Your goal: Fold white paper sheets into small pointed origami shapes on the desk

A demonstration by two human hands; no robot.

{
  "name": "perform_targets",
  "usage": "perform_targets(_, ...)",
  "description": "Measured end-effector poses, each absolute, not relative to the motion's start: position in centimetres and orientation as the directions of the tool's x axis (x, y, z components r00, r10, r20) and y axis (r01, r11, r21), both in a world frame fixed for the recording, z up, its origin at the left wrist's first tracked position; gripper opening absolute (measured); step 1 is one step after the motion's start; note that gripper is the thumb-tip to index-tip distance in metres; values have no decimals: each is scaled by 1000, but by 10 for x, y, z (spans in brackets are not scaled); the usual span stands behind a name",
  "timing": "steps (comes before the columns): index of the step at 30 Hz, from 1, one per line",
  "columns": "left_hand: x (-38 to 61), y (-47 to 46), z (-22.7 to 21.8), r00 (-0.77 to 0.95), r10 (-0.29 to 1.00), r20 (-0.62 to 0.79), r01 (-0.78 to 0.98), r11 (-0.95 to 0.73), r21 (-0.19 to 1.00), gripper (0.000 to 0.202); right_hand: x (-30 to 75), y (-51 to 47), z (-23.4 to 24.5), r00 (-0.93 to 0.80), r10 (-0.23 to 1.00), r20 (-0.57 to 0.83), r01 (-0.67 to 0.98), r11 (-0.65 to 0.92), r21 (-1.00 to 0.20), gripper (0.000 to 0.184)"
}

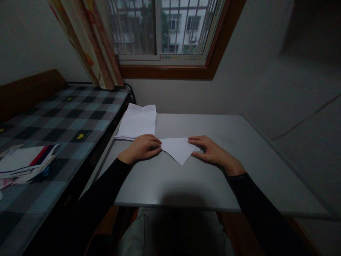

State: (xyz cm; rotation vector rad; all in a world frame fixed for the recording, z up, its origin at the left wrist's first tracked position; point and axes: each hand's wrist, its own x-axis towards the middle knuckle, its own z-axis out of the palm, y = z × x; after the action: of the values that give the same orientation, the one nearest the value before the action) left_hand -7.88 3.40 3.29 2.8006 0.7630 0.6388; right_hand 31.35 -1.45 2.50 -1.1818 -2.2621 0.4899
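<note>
A folded sheet of white paper (178, 149) lies on the table between my hands, one pointed corner toward me. My left hand (145, 146) grips its left tip, thumb and fingers closed together there. At the opposite side, my right hand (209, 151) has its fingers on the top right edge and its thumb by the lower right edge, pinching that end of the paper. Whether there are more folds underneath is hidden.
Behind my left hand, a stack of white paper (138, 121) sits at the table's back left corner. The white table (223, 188) reaches the wall. A bed (93, 122) with checked cloth stands left, bearing papers (23, 161). A window (165, 28) and curtain (90, 46) are ahead.
</note>
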Motion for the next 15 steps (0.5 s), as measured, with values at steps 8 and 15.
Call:
perform_targets(8,-75,38,31,770,528,358,476,-849,228,26,317,-14,25,-461,843,276,629,530,-568,50)
perform_targets(15,-76,42,27,727,576,373,531,-817,226,27,315,-19,32,-438,844,312,601,532,-596,30)
